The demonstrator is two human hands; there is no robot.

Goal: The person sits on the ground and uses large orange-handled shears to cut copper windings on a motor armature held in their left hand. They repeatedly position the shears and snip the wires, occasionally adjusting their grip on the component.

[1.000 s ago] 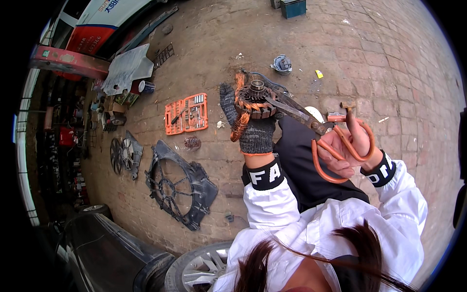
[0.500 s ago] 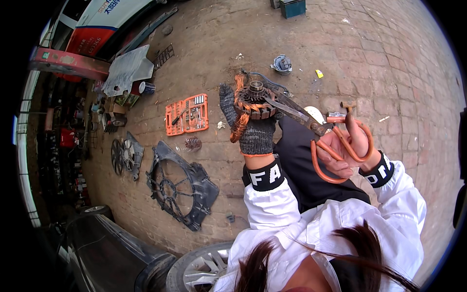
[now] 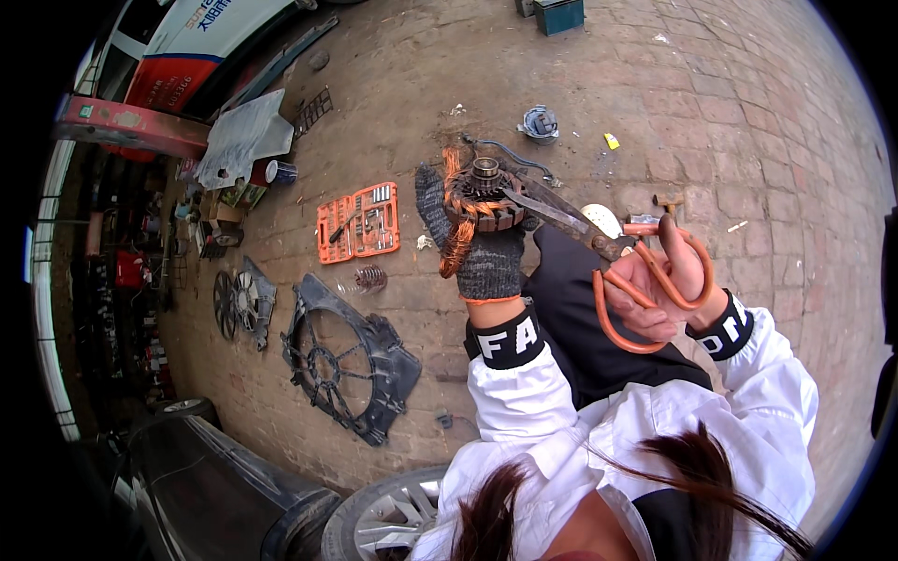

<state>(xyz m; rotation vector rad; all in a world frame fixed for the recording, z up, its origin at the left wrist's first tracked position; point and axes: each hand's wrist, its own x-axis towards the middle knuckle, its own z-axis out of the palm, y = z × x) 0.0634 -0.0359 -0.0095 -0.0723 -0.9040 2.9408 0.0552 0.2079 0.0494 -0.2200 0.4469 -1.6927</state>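
My left hand (image 3: 491,262), in a dark grey knitted glove, is closed around a motor armature (image 3: 494,219) with copper windings, its shaft end up. Loosened copper wire (image 3: 456,251) bulges from its left side and top. My bare right hand (image 3: 659,285) grips large scissors (image 3: 608,246) by their orange looped handles. The blades are parted and reach left to the armature, one tip at the copper beside the shaft. The lower blade partly passes behind, so I cannot tell whether it touches the windings.
An orange socket set case (image 3: 358,222) lies open on the brick floor at left. Near it are a metal coil (image 3: 370,278) and a black fan shroud (image 3: 348,360). A hammer (image 3: 668,201) lies at right, a grey motor part (image 3: 540,123) ahead. A wheel (image 3: 388,514) stands close below.
My hands, the armature and the scissors have shifted very slightly left. The grip of both hands looks the same.
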